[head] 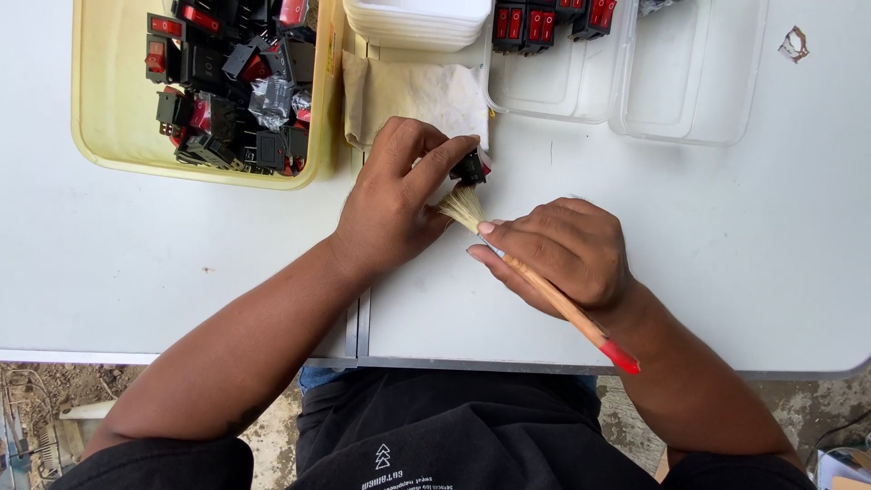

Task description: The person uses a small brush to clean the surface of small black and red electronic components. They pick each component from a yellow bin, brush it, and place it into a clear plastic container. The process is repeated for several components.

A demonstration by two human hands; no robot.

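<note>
My left hand (392, 195) pinches a small black rocker switch (471, 169) just above the white counter (726, 254); my right hand (562, 254) grips the paintbrush (535, 277), bristles touching it. I'd judge light strokes and a steady pinch work best.

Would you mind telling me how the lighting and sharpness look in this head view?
Head view: soft, even daylight, faint shadows under the left hand and right hand; no harsh glare on the table; brush and switch are sharp; the clear trays show mild sheen.
</note>
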